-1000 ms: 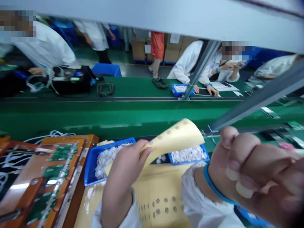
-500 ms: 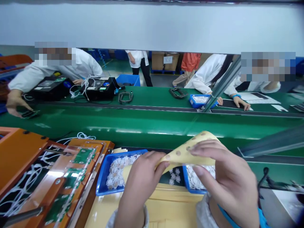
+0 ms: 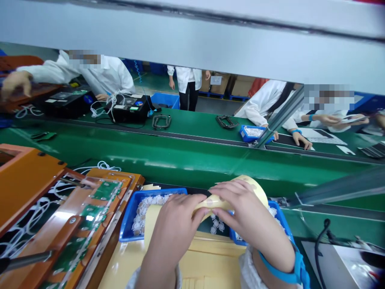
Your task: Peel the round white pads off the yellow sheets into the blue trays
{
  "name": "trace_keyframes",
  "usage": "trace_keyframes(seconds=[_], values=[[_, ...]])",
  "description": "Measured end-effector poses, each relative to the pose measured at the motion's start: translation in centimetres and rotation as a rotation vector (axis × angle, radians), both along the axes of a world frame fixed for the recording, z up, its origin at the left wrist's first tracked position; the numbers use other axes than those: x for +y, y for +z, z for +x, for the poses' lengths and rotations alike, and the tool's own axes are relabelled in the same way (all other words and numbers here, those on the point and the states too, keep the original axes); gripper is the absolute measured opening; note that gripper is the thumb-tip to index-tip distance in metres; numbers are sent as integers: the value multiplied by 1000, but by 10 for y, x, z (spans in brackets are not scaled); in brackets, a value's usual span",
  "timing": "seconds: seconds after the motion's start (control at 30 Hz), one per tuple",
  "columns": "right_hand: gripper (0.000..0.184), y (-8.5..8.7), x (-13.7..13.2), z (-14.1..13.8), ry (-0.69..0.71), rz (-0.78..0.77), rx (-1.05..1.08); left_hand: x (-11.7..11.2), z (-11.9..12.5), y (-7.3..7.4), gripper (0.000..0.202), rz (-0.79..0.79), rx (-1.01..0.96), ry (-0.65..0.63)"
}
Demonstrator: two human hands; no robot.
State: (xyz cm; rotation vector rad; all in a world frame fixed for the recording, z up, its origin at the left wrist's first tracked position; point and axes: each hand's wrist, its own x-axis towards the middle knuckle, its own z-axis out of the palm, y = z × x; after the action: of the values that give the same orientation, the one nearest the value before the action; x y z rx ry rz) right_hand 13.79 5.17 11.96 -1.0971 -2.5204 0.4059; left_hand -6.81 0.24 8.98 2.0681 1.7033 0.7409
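My left hand (image 3: pixel 176 222) pinches the near edge of a curled yellow backing sheet (image 3: pixel 257 188). My right hand (image 3: pixel 243 210), with a blue wrist strap (image 3: pixel 296 267), lies over the top of that sheet with its fingers pressed on it. Both hands hover above a blue tray (image 3: pixel 128 222) filled with small white round pieces (image 3: pixel 141 212). A second blue tray (image 3: pixel 282 220) sits under my right hand. More yellow sheets (image 3: pixel 207 265) lie flat on the bench below my wrists.
An orange fixture (image 3: pixel 75 216) with green circuit boards and white wires stands at the left. A green conveyor (image 3: pixel 186 156) runs across the middle. People in white coats work on its far side beside black devices (image 3: pixel 129 108) and another blue tray (image 3: pixel 252 132).
My right hand has slid left and down over the sheet, closing toward my left hand. The sheet is curled tighter. The view has shifted slightly.
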Motion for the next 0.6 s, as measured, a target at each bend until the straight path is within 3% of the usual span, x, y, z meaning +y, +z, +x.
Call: trace_keyframes(seconds=[0.3,0.6], values=[[13,4,-1,2,-31,-17,55,-4,2,-3,21,121,55,-113],[13,9,-4,5,-53,-24,61,6,-9,16,31,213,236,-176]])
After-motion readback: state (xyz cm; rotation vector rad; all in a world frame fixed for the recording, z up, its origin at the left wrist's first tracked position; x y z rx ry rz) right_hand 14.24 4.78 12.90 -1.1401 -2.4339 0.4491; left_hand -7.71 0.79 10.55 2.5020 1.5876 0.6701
